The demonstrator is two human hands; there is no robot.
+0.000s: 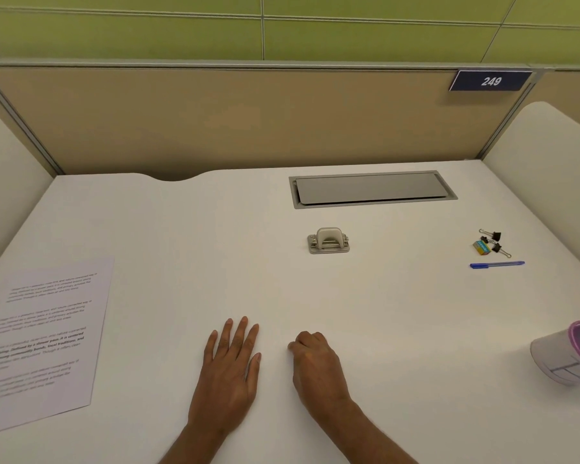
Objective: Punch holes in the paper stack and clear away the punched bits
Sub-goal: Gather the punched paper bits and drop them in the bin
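Resting on desk (365,296): left hand (230,366) flat, fingers spread; right hand (317,365) loosely curled, empty. Paper stack (44,336) far left, hole punch (329,241) centre (untouched). Risk: sheets fanning when dragged, giving misaligned holes.

Left hand (229,366) flat, palm down, fingers spread, right hand (317,365) beside it, fingers curled under, both forearms bare

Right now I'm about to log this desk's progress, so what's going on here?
Nothing is being handled yet. The left hand lies flat and open on the desk; the right hand rests beside it, loosely curled and holding nothing. The printed paper stack sits off to the left, apart from the hole punch farther back. No punching has begun.
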